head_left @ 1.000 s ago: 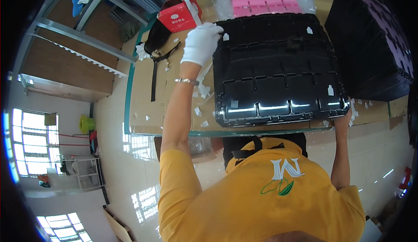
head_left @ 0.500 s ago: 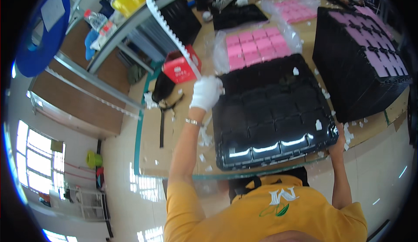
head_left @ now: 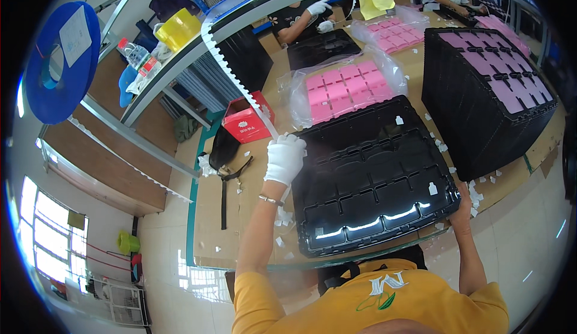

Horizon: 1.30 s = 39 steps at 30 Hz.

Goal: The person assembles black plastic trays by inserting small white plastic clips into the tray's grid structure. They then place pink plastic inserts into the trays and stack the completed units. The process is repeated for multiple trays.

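A large black moulded tray [head_left: 372, 177] with many compartments lies on the cardboard-covered table in front of me. My left hand [head_left: 284, 159], in a white glove, rests at the tray's far left corner, closed on the end of a white perforated strip [head_left: 237, 84] that runs down from the shelf rail above. My right hand [head_left: 463, 205], bare, grips the tray's near right corner. Small white labels [head_left: 432, 188] sit in some compartments.
Pink trays in a clear bag [head_left: 339, 87] lie behind the black tray. A tall stack of black trays topped with pink [head_left: 487, 87] stands at right. A red box [head_left: 246, 123] and a black strap [head_left: 223, 180] lie at left. Another person's gloved hands [head_left: 318, 15] work across the table.
My head has tilted up, so more of the far table and the shelf show. Both hands stay at the same corners of the black tray.
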Each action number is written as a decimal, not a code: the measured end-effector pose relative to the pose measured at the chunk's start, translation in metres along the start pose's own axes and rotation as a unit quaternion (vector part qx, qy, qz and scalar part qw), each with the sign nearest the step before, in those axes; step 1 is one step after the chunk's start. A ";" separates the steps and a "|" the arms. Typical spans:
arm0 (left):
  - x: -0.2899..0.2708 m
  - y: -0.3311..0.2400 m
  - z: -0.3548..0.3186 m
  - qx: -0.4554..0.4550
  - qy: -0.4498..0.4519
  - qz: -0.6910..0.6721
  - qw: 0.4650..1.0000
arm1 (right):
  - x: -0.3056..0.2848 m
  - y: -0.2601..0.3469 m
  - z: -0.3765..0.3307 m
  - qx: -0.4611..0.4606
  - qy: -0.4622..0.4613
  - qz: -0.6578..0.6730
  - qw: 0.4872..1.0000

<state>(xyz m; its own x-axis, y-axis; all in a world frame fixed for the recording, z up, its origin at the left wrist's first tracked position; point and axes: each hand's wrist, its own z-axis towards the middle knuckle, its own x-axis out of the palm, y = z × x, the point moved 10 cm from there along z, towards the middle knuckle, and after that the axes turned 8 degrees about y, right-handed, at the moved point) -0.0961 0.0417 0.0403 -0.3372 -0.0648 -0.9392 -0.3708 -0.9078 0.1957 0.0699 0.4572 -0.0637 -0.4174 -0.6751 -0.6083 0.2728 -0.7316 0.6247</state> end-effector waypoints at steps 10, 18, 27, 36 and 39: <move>0.003 0.007 0.007 0.010 0.037 0.034 0.999 | 0.006 -0.016 -0.009 0.004 0.017 -0.026 0.999; 0.001 -0.001 0.005 0.040 0.041 0.058 0.997 | 0.013 -0.029 -0.010 0.023 0.025 0.011 0.999; 0.003 0.000 0.011 0.033 0.034 0.012 0.999 | -0.003 -0.017 -0.012 0.024 -0.007 0.000 1.000; 0.002 0.003 0.007 0.021 0.058 0.070 0.996 | -0.005 -0.013 -0.012 0.034 -0.014 0.014 0.999; 0.005 -0.003 0.008 0.030 0.046 0.082 0.995 | -0.003 -0.016 -0.014 0.040 -0.013 0.008 0.999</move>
<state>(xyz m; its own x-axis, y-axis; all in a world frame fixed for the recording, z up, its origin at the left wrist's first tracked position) -0.1035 0.0476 0.0369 -0.3176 -0.2511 -0.9144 -0.3697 -0.8552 0.3632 0.0788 0.4699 -0.0783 -0.4357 -0.6839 -0.5852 0.2103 -0.7095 0.6726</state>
